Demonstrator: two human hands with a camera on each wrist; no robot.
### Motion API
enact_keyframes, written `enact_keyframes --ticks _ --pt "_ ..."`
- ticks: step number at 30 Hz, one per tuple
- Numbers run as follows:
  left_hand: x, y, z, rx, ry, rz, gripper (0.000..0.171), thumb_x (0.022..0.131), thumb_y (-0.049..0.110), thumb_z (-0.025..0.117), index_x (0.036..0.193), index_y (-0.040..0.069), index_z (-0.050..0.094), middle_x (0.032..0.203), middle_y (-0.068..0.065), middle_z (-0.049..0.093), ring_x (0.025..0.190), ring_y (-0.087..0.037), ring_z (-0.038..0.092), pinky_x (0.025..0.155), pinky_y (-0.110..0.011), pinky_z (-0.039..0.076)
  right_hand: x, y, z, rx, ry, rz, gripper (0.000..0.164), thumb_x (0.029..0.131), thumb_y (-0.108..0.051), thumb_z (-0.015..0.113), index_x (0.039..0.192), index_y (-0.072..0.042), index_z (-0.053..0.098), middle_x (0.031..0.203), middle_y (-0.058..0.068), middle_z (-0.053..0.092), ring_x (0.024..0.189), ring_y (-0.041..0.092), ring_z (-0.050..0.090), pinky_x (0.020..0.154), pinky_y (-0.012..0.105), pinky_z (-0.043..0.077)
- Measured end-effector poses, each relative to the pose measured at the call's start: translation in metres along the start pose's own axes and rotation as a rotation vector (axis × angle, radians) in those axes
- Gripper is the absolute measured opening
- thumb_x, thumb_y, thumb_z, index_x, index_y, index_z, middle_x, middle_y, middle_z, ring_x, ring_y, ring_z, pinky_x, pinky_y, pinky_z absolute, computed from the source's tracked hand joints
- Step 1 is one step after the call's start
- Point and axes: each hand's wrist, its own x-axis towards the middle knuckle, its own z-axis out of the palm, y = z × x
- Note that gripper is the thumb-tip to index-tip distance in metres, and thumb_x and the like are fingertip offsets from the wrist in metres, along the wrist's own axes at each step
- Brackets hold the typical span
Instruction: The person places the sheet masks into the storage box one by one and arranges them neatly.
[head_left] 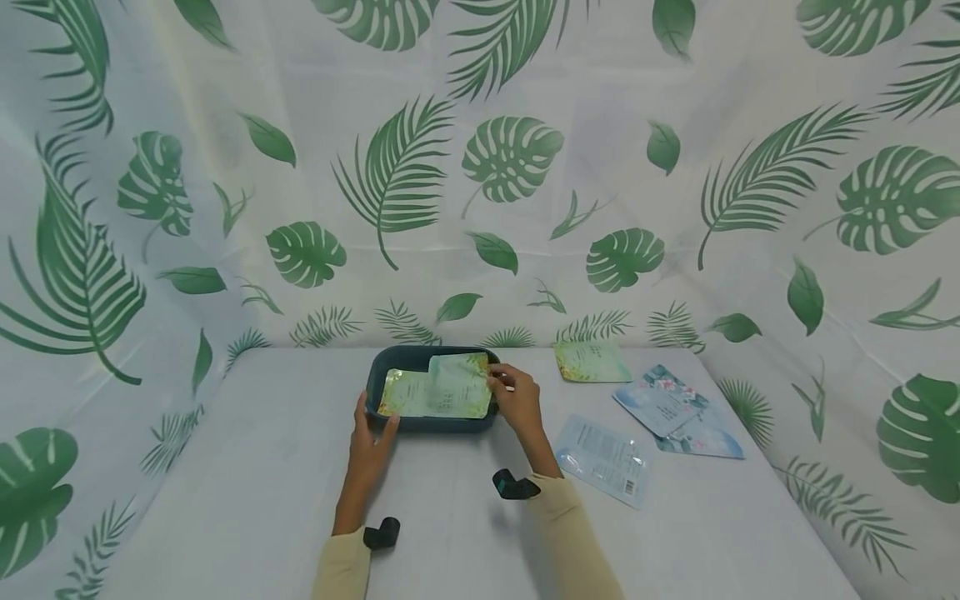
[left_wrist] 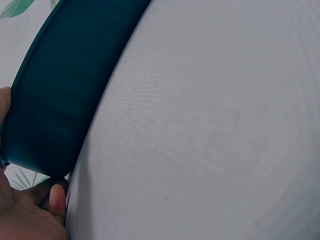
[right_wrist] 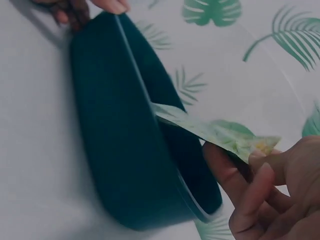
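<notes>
A dark teal plastic basin [head_left: 442, 425] stands on the white table. My left hand [head_left: 367, 450] grips its near left corner, thumb at the front and fingers along the left side; the left wrist view shows the fingers curled by the base. Over the basin's right half, my right hand [head_left: 521, 404] pinches the right edge of a green sheet mask packet [head_left: 461, 383]. In the right wrist view this packet [right_wrist: 215, 132] slants across the rim, held between thumb and fingers. A second green sheet mask packet [head_left: 403, 393] lies inside at the left, partly covered by the held one.
To the right of the basin lie a green packet [head_left: 592, 362] at the back, two overlapping blue floral packets [head_left: 656, 400] [head_left: 705, 433], and a pale blue packet [head_left: 603, 458] with printed text and a barcode. A leaf-patterned cloth [head_left: 525, 275] hangs behind the table and at both sides.
</notes>
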Motion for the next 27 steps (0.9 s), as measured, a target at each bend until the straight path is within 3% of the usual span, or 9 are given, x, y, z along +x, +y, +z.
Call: enact_keyframes --ticks 9,22,27 --pt "0.001 -0.005 0.0 0.004 0.004 0.002 0.08 0.099 0.037 0.055 0.158 0.016 0.005 0.162 -0.023 0.011 0.148 -0.043 0.018 0.113 -0.062 0.028 -0.001 -0.009 0.028 -0.171 -0.036 0.002 0.038 0.086 -0.002 0.067 0.123 0.001 0.063 0.096 0.018 0.072 0.082 0.027 0.068 0.07 0.04 0.056" --pt "0.001 -0.003 -0.003 0.007 0.008 0.005 0.081 0.099 0.037 0.056 0.158 0.014 0.006 0.162 -0.024 0.011 0.148 -0.043 0.017 0.112 -0.063 0.028 0.0 -0.024 0.061 -0.282 -0.107 -0.017 0.049 0.087 0.003 0.061 0.136 0.0 0.055 0.115 0.017 0.07 0.101 0.03 0.067 0.069 0.038 0.051" --pt "0.002 -0.004 -0.002 0.01 0.011 0.011 0.081 0.099 0.037 0.056 0.158 0.013 0.006 0.162 -0.023 0.011 0.148 -0.043 0.017 0.112 -0.062 0.029 -0.004 -0.032 0.071 -0.347 -0.105 0.014 0.051 0.087 0.001 0.064 0.137 0.0 0.054 0.125 0.017 0.066 0.111 0.03 0.063 0.083 0.044 0.052"
